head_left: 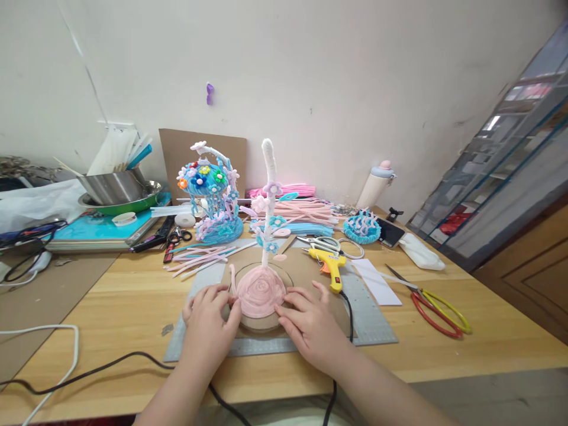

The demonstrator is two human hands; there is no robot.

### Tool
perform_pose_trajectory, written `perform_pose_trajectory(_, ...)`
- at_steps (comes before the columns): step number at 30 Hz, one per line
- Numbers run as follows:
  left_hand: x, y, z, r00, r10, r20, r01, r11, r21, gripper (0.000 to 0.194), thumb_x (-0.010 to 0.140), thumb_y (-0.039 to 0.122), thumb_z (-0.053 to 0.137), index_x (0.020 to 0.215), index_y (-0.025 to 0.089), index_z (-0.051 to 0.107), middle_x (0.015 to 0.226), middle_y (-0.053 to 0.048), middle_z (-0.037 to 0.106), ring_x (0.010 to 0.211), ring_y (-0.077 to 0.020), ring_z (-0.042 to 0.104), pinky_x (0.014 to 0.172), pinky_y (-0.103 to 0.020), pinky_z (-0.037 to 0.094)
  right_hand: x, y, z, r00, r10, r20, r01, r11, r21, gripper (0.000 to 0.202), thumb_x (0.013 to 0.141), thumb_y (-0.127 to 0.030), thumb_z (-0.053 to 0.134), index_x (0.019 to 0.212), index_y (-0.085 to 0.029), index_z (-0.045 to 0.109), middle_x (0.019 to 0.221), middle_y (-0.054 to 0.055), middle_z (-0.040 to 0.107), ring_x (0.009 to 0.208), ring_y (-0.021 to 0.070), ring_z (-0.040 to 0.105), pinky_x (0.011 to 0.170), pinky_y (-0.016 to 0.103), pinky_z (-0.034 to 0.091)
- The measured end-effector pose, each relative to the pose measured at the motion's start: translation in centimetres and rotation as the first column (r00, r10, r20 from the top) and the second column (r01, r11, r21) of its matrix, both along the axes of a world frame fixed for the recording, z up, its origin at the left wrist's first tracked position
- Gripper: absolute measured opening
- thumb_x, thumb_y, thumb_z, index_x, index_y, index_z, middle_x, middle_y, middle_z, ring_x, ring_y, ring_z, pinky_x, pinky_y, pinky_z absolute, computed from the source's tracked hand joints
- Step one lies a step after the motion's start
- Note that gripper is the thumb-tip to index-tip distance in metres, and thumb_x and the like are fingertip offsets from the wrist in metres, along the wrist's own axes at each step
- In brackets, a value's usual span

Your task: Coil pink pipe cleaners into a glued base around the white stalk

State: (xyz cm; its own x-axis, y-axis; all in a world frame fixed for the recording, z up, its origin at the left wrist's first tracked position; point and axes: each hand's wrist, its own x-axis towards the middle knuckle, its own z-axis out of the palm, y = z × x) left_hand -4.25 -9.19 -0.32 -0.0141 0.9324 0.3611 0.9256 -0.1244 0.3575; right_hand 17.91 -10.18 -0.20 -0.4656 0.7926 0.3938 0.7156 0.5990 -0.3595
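In the middle of the cutting mat lies a flat pink pipe-cleaner spiral (261,291) on a round cardboard base (260,323). At its left edge, my left hand (208,316) has thumb and fingers closed around the pink pipe cleaner (232,277), whose loose end sticks up. My right hand (313,322) rests against the spiral's right edge, fingers spread, holding nothing. Behind the spiral rises a white fuzzy stem (268,160) with purple, pink and blue flowers on it. Whether the stem is joined to the spiral I cannot tell.
A yellow glue gun (331,263) lies right of the base, its black cord running toward me. Red-and-yellow-handled scissors (437,310) lie farther right. Behind are a blue jellyfish-like pipe-cleaner piece (208,189), bundled pipe cleaners (302,210) and a white bottle (375,184).
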Motion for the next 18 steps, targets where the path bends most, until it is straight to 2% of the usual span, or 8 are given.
perform_pose_trajectory(3,-0.1,0.1,0.1,1.0,-0.025,0.012,0.026,1.0,-0.004,0.023,0.086,0.03,0.048,0.074,0.025,0.067,0.105,-0.003,0.068,0.108,-0.024,0.055,0.093,-0.043,0.029,0.1,0.2,0.0,0.999,-0.005,-0.035,0.005,1.0,-0.002,0.021,0.093,-0.025,0.049,0.104,-0.03,0.066,0.107,0.001,0.067,0.112,0.0209,0.053,0.104,0.053,0.012)
perform_pose_trajectory(5,-0.1,0.0,0.2,0.999,-0.029,0.012,0.029,1.0,-0.003,0.024,0.086,0.03,0.048,0.073,0.025,0.067,0.105,-0.003,0.068,0.108,-0.0239,0.056,0.093,-0.043,0.029,0.4,0.5,-0.2,0.993,-0.062,-0.103,0.063,0.998,0.004,0.022,0.094,-0.023,0.046,0.103,-0.029,0.065,0.109,0.001,0.067,0.111,0.0201,0.055,0.104,0.051,0.015)
perform_pose_trajectory(9,-0.1,0.0,0.3,0.999,-0.039,0.012,0.039,0.999,-0.002,0.025,0.087,0.03,0.047,0.072,0.025,0.066,0.105,-0.003,0.069,0.108,-0.0239,0.055,0.093,-0.043,0.029,0.7,1.0,-0.8,0.95,-0.175,-0.258,0.175,0.984,-0.022,0.025,0.094,-0.021,0.038,0.117,-0.023,0.051,0.113,0.007,0.068,0.112,0.0209,0.058,0.105,0.051,0.019)
perform_pose_trajectory(12,-0.1,0.0,0.4,0.999,-0.043,0.012,0.043,0.999,-0.004,0.025,0.087,0.03,0.046,0.072,0.026,0.066,0.105,-0.003,0.069,0.108,-0.024,0.055,0.093,-0.044,0.029,0.5,1.1,-1.0,0.952,-0.158,-0.262,0.143,0.987,-0.079,0.024,0.095,-0.02,0.037,0.118,-0.022,0.043,0.112,0.007,0.07,0.115,0.0207,0.057,0.107,0.054,0.015)
perform_pose_trajectory(18,-0.1,-0.1,0.3,0.999,-0.052,0.011,0.052,0.999,-0.002,0.024,0.087,0.028,0.046,0.075,0.026,0.066,0.106,-0.002,0.068,0.109,-0.0239,0.055,0.094,-0.044,0.028,0.2,0.7,-0.6,0.966,-0.129,-0.226,0.098,0.984,-0.146,0.018,0.095,-0.02,0.038,0.111,-0.023,0.044,0.11,0.008,0.07,0.112,0.0217,0.059,0.107,0.057,0.012)
